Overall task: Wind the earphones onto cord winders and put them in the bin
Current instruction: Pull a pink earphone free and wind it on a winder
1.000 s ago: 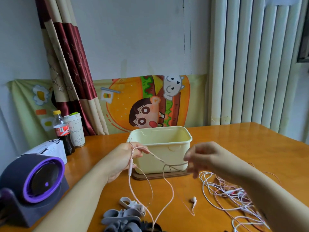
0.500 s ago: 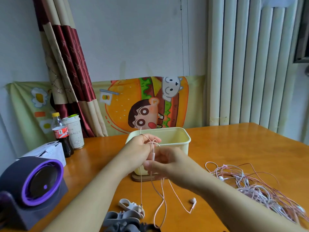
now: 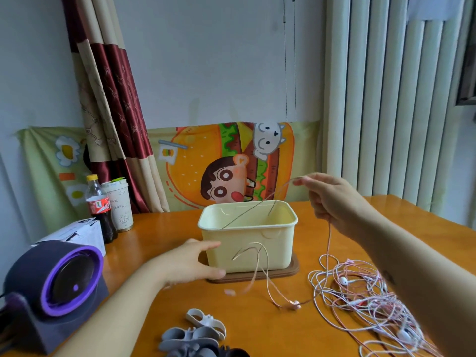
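Right hand (image 3: 334, 202) is raised above and to the right of the bin (image 3: 280, 243), its fingertips (image 3: 300, 180) pinching one pink earphone cord (image 3: 329, 243). Left hand (image 3: 192, 264) is flat with straight fingers, holds nothing, and lies just beside the bin's near left corner; whether it touches the wall cannot be told because of blur. The hands are well apart. One strand of the held cord slants across the bin's open top, another hangs down to the table (image 3: 386, 220), and its earbuds (image 3: 293, 304) lie in front of the bin, close to the heap of earphones (image 3: 365, 302). The cord winders (image 3: 206, 324) lie untouched at the near edge, so winding appears not yet begun.

- **Snagging in the heap:** The hanging strand runs along the edge of the heap, so a further lift may catch neighbouring loops and drag them up.
- **Unwound cord in the bin:** The strand over the rim may slip inside loose.
- **Whipping slack:** With only one hand on the cord, the blurred slack in front of the bin may whip and knot.
- **Scattering the heap:** The right forearm (image 3: 412, 266) passes over the heap and could sweep it.
- **Shifting the bin:** The bin stands on a brown base (image 3: 293, 270), and a snagged pull could move it.
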A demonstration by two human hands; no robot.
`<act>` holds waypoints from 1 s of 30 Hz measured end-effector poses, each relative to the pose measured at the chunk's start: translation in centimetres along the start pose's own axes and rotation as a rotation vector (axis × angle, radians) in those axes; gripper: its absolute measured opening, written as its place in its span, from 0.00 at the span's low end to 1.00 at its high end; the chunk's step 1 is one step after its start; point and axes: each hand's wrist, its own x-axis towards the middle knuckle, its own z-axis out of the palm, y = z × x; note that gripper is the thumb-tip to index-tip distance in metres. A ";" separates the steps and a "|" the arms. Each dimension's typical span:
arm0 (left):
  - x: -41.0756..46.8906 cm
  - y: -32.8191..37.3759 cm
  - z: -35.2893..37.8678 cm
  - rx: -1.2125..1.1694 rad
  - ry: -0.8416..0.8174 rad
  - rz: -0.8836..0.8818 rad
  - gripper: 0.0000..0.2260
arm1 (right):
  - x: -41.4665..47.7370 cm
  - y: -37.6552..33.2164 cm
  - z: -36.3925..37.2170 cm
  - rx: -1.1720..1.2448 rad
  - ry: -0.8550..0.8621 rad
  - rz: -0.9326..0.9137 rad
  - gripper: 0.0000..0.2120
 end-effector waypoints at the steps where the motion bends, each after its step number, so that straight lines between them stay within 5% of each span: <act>1: 0.0 -0.2 0.0 0.010 -0.029 -0.031 0.34 | 0.2 -0.4 -0.2 0.000 0.018 -0.020 0.11; 5: -0.8 -0.1 -0.5 0.082 -0.160 -0.057 0.22 | 0.6 -2.1 -0.5 -0.114 0.008 -0.108 0.11; 9: -1.0 1.6 -0.9 -0.111 0.046 0.054 0.05 | 0.1 -3.0 1.3 -0.339 -0.194 -0.157 0.10; 12: -1.0 4.0 -1.1 -0.375 0.244 0.178 0.15 | -0.3 -3.2 2.9 -0.439 -0.308 -0.186 0.10; 14: -1.2 5.9 -1.1 -0.577 0.216 0.300 0.22 | -0.6 -3.3 3.7 -0.462 -0.372 -0.223 0.10; 16: -1.1 7.2 -0.5 -0.696 0.187 0.404 0.17 | -1.0 -3.3 4.1 -0.456 -0.433 -0.258 0.10; 18: -0.8 7.6 -0.3 -0.753 0.366 0.406 0.06 | -1.2 -3.1 3.8 -0.507 -0.445 -0.295 0.09; 21: 0.0 5.7 -1.1 -1.019 0.669 0.280 0.09 | -0.7 -1.9 2.1 -0.721 -0.352 -0.296 0.07; 26: 0.1 2.4 -2.2 -1.305 0.641 0.093 0.12 | 1.4 3.7 -1.8 -0.823 -0.036 -0.057 0.10; 30: 0.2 1.5 -2.0 -1.483 0.619 0.063 0.11 | 1.5 6.7 -3.2 -0.614 -0.017 0.286 0.15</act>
